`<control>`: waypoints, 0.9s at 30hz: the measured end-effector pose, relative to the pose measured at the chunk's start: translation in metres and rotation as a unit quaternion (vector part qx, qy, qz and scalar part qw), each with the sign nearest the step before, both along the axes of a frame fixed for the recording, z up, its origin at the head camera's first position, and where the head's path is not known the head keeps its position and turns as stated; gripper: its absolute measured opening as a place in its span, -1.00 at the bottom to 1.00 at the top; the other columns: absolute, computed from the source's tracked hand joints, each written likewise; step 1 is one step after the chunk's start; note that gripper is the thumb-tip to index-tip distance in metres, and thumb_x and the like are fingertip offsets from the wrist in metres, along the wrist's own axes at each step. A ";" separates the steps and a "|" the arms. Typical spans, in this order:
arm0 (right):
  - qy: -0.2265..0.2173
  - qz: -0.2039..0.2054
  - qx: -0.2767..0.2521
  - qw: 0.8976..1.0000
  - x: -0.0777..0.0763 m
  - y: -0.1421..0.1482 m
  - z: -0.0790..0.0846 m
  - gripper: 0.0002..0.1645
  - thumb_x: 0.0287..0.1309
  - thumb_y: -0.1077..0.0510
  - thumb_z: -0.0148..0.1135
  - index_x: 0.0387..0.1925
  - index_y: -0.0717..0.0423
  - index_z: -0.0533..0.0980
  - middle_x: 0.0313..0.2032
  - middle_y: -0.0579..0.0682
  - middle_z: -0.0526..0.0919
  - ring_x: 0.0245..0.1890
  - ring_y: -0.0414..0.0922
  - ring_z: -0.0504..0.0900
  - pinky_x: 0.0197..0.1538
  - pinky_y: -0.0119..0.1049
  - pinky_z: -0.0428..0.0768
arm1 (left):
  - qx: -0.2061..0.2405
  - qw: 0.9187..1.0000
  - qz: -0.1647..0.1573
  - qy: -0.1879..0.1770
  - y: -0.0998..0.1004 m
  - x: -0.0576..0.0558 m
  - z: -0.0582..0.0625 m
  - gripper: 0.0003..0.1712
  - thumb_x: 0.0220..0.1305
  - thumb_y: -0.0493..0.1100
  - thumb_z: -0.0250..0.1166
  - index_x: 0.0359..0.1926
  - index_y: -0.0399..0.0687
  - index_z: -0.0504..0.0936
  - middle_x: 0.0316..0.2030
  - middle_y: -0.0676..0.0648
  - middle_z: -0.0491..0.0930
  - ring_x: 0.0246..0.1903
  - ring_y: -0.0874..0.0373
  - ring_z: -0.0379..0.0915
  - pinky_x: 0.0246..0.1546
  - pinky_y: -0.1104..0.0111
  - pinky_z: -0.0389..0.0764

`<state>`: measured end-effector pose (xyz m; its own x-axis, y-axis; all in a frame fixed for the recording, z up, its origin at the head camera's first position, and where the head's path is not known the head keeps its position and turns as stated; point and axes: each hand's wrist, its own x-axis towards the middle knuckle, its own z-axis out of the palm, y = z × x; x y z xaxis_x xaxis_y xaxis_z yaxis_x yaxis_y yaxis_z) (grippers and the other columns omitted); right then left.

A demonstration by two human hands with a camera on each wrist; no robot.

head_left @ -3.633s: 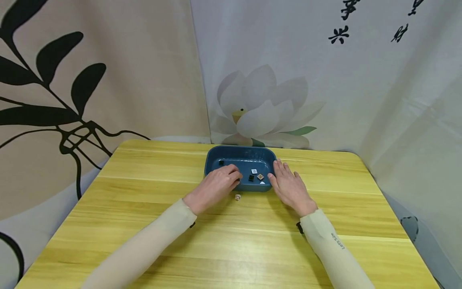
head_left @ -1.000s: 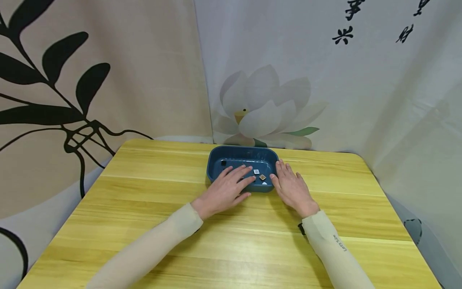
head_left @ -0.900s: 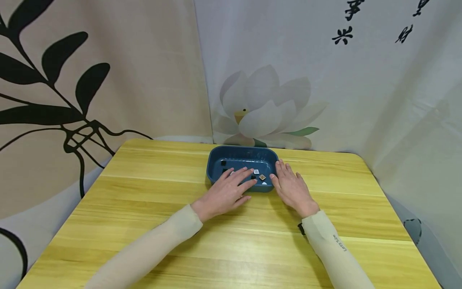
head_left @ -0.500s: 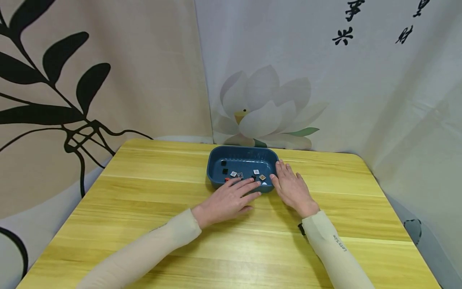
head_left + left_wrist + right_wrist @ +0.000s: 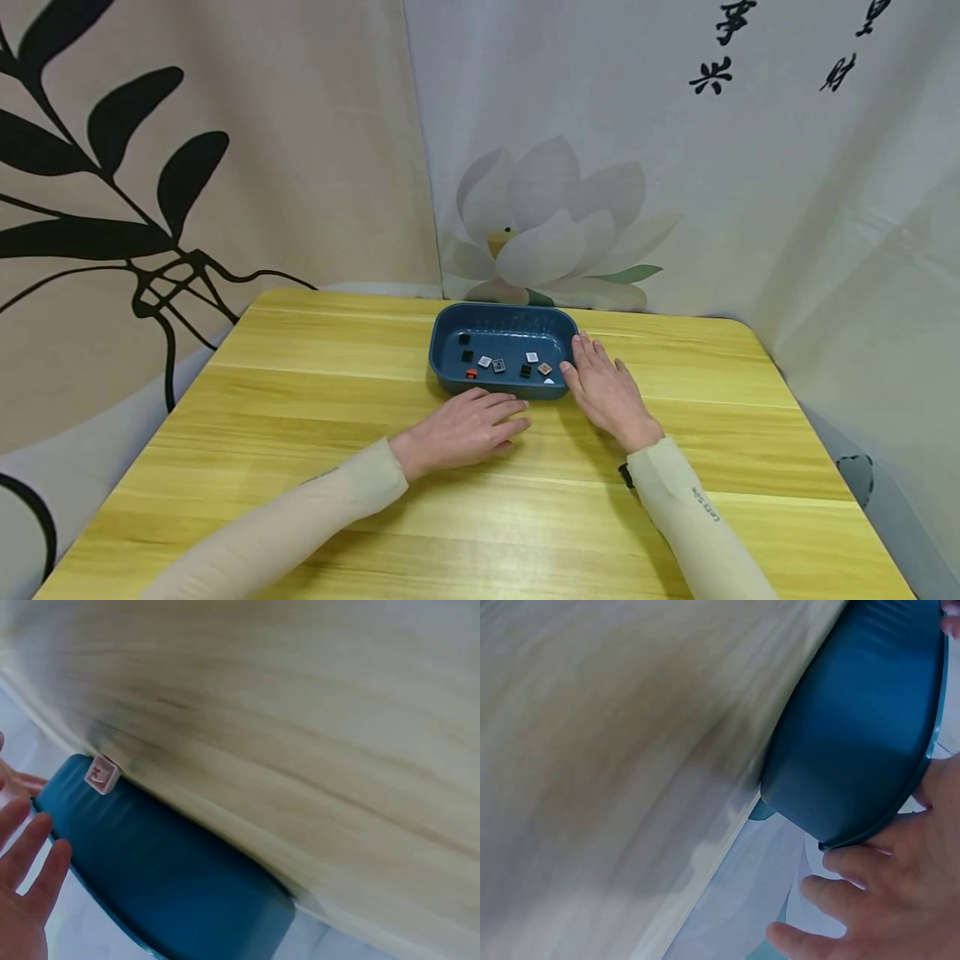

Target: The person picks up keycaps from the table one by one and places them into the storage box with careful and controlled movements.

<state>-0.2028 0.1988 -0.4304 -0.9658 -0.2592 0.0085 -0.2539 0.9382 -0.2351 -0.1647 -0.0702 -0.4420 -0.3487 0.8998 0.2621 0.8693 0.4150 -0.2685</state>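
Note:
A dark blue rectangular bin sits near the table's far edge, with several small keycaps inside, among them a red keycap, a white keycap and a brown keycap. My left hand is just in front of the bin's near wall, palm down, fingers loosely extended and holding nothing. In the left wrist view, a pale pink keycap lies outside against the bin's wall; the left hand hides it from the head view. My right hand rests its straight fingers along the bin's right rim.
The wooden table stretches toward me and to both sides. Behind it hangs a printed curtain, close to the table's back edge and the bin.
My left hand has drawn back from over the bin to in front of it, uncovering the red, grey and black keycaps inside. The right hand stays at the right rim.

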 end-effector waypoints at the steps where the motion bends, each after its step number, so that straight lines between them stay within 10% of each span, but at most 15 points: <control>1: 0.000 0.001 0.001 1.000 0.000 0.000 0.000 -0.18 0.66 -0.19 -0.35 0.61 0.30 -0.03 0.61 0.22 -0.04 0.58 0.24 0.02 0.46 0.36 0.12 | -0.003 1.000 0.003 -0.007 -0.001 0.000 0.000 -0.50 0.47 0.11 0.29 0.33 0.11 0.59 0.33 0.01 0.55 0.29 0.11 0.48 0.27 0.24 0.50; 27: -0.006 0.002 -0.005 1.000 0.001 0.001 0.000 -0.17 0.66 -0.22 -0.38 0.62 0.27 -0.06 0.62 0.20 -0.07 0.60 0.22 -0.01 0.47 0.35 0.09 | -0.060 0.994 0.080 -0.054 -0.006 -0.005 -0.009 -0.71 0.46 -0.26 0.31 0.13 0.01 0.69 0.07 -0.02 0.66 -0.03 0.16 0.62 -0.06 0.35 0.66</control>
<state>-0.2021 0.2000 -0.4303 -0.9649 -0.2627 -0.0013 -0.2542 0.9349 -0.2476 -0.1701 -0.0762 -0.4510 -0.5102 0.8531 0.1095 0.8209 0.5210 -0.2339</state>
